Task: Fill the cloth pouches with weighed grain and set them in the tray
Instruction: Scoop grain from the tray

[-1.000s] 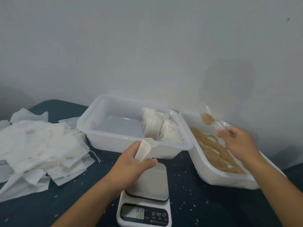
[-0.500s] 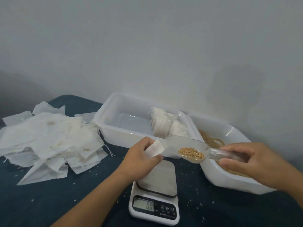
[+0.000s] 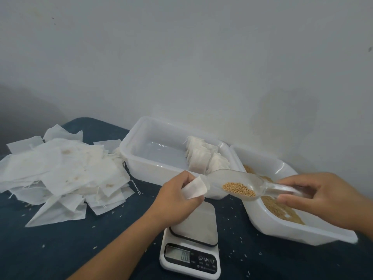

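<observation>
My left hand (image 3: pixel 176 197) pinches a small white cloth pouch (image 3: pixel 194 189) above the digital scale (image 3: pixel 193 247), whose display reads zero. My right hand (image 3: pixel 321 197) grips the handle of a clear plastic scoop (image 3: pixel 240 183) holding a small heap of golden grain (image 3: pixel 239 189). The scoop's front lip touches the pouch's mouth. Behind stands a white tray (image 3: pixel 141 158) with several filled pouches (image 3: pixel 203 158) upright at its right end. A white tub of grain (image 3: pixel 290 227) sits under my right hand.
A loose pile of empty white pouches (image 3: pixel 60 174) covers the left of the dark blue table (image 3: pixel 70 249). Stray grains are scattered on the cloth around the scale. A pale wall rises right behind the tray and tub.
My right hand lifted the loaded scoop out of the grain tub and carried it left to the pouch in my left hand. In the last half second both hands barely moved.
</observation>
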A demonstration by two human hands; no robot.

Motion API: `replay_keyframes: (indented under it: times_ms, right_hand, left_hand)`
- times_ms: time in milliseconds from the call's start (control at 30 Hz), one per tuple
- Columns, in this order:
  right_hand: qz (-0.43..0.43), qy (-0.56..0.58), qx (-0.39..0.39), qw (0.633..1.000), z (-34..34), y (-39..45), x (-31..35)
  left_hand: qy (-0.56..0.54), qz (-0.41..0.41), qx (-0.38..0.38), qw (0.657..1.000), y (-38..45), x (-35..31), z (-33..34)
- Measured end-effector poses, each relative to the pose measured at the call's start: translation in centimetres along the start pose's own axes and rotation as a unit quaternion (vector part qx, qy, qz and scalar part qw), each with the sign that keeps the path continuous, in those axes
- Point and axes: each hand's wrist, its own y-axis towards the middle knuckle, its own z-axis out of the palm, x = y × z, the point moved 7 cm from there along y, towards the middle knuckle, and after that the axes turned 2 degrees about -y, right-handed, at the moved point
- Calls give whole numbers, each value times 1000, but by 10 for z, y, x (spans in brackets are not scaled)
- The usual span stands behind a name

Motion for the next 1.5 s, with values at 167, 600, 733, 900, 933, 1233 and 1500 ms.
replay_keyframes:
  times_ms: [167, 600, 733, 900, 933, 1233, 1500]
  right_hand:
    - [-9, -23, 28, 999, 3, 2, 1]
    - [-57, -74, 73, 993, -5, 15, 35]
    - [-72, -93, 76, 990, -11, 18, 44]
    - [-88, -174, 60, 979, -17, 18, 53]
    - [-97, -203, 50, 973, -18, 18, 56]
    - [-150, -283, -5, 947, -17, 7, 81]
    - [-259, -311, -137, 904, -34, -2, 79]
  left_hand:
    - [25, 21, 1, 999, -1, 0, 3]
    - [73, 50, 28, 996, -3, 1, 12]
    - [68, 51, 32, 996, -3, 0, 14]
    - [70, 49, 31, 996, -3, 0, 13]
    - [70, 46, 31, 996, -3, 1, 13]
    - [48, 22, 21, 998, -3, 1, 10]
    - [40, 11, 12, 999, -2, 2, 8]
